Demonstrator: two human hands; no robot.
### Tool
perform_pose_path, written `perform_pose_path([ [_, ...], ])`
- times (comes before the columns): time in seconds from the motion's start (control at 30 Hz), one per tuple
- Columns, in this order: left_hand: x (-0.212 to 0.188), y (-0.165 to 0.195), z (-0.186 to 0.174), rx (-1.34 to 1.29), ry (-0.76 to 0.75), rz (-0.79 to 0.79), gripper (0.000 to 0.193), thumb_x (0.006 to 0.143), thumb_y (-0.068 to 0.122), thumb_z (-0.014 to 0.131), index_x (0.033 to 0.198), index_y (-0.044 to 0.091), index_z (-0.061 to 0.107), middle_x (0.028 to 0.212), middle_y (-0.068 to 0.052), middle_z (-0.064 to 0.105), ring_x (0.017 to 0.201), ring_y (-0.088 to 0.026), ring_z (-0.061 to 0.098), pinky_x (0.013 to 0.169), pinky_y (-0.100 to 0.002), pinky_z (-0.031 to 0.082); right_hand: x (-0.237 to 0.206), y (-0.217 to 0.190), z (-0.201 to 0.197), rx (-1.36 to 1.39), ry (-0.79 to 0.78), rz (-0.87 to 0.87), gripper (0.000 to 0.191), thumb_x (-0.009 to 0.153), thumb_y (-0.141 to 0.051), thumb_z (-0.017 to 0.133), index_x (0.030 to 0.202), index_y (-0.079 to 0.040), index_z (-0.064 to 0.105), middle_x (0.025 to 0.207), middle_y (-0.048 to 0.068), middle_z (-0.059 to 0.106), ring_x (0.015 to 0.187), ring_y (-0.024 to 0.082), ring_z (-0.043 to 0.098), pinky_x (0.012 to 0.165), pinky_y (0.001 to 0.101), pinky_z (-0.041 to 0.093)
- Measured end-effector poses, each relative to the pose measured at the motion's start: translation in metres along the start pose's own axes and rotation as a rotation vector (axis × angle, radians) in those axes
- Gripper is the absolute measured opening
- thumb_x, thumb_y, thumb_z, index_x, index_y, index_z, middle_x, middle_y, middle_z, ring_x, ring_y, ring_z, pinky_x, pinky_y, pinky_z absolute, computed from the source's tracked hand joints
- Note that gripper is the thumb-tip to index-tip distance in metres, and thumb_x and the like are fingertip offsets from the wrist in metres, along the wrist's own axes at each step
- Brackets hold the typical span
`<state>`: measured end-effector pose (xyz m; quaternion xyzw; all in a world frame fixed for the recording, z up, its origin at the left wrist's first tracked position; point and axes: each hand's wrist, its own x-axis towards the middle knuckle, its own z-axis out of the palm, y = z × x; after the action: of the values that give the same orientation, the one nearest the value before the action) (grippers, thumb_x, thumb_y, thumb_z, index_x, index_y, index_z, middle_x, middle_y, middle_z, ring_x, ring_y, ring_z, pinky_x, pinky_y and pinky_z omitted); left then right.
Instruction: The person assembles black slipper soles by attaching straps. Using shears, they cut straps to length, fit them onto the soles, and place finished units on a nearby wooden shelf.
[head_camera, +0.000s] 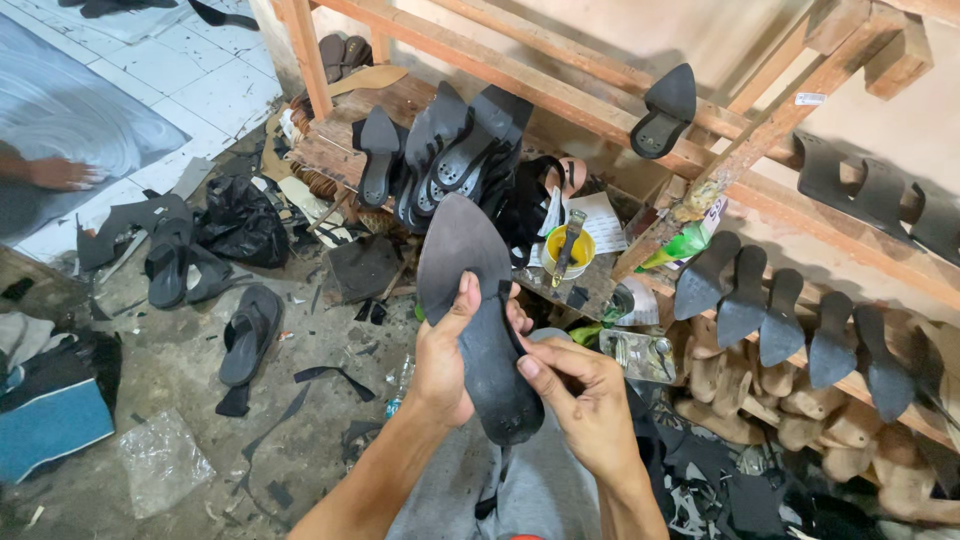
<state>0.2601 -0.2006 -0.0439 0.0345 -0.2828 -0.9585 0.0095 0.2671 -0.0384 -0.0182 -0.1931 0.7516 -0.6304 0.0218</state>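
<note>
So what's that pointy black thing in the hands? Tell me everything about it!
It is a black shoe sole, flat and matte like rubber, pointed at the far end and rounded at the near end. It stands tilted, tip up. The left hand grips its left edge, thumb on its face, and the right hand pinches its right edge.

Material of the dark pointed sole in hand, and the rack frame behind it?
Dark grey pointed shoe sole: seemingly rubber or leatherboard, judging by its matte, smooth, uniform face. Rack frame of pale reddish beams: unfinished wood, with visible grain and sawn edges.
</note>
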Motion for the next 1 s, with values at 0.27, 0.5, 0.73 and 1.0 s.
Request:
perform_pose_path([
  [0.27,-0.001,0.010,0.003,-0.106,-0.083,-0.112,0.043,0.102,0.040,0.052,0.119,0.002,0.063,0.093,-0.010,0.066,0.097,-0.024,0.068,0.090,-0.039,0.055,-0.001,0.012,0.015,0.099,0.116,0.107,0.036,0.078,0.000,0.083,0.113,0.004,0.078,0.097,0.004,0.072,0.078,0.009,0.057,0.069,0.0223,0.046],
  [0.5,-0.008,0.005,0.000,0.027,-0.117,-0.131,0.045,0.102,0.043,0.053,0.113,0.001,0.063,0.107,-0.011,0.068,0.099,-0.021,0.067,0.090,-0.037,0.054,0.001,0.018,0.016,0.245,0.118,0.087,0.034,0.080,0.002,0.080,0.113,0.004,0.076,0.103,0.006,0.074,0.087,0.009,0.065,0.079,0.0217,0.052],
  [0.73,0.006,0.011,-0.004,-0.038,0.005,-0.084,0.048,0.101,0.051,0.050,0.090,0.004,0.060,0.085,-0.011,0.064,0.090,-0.026,0.068,0.084,-0.043,0.055,0.001,0.002,0.005,-0.094,0.003,0.076,0.024,0.089,-0.007,0.075,0.112,0.001,0.079,0.088,0.005,0.074,0.079,0.010,0.063,0.073,0.0253,0.050],
  [1.0,0.016,0.027,-0.006,-0.180,0.025,-0.066,0.047,0.099,0.053,0.053,0.086,0.008,0.056,0.077,-0.007,0.055,0.075,-0.023,0.057,0.079,-0.044,0.053,-0.004,0.001,-0.014,-0.172,-0.091,0.054,0.025,0.088,-0.010,0.073,0.111,-0.002,0.080,0.082,0.006,0.079,0.077,0.012,0.071,0.075,0.0263,0.054],
])
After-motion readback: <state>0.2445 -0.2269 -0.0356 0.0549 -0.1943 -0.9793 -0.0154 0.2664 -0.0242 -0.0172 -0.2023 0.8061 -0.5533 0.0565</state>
